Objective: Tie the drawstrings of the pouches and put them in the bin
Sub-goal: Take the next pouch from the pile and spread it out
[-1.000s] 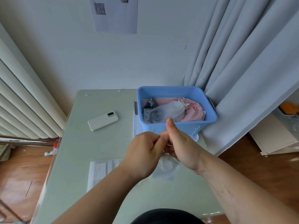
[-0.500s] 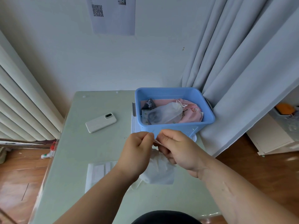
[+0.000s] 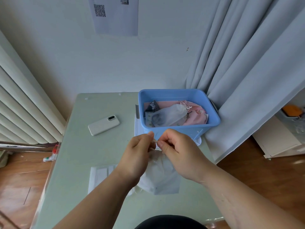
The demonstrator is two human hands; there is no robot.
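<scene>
Blue bin [image 3: 179, 129], pale green table [image 3: 92, 156], white phone [image 3: 103, 125], pink and translucent white pouches [image 3: 171, 115].

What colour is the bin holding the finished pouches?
Light blue bin, seen clearly in the head view.

Bin [image 3: 178, 128] was smooth blue plastic, slight gloss. Pouch [image 3: 162, 177] was thin white semi-sheer cloth, matt. Table [image 3: 92, 156] was pale green, smooth, faint sheen. Phone [image 3: 104, 125] was matt white. Curtain [image 3: 247, 71] was grey cloth. Floor [image 3: 257, 171] was polished wood.
</scene>
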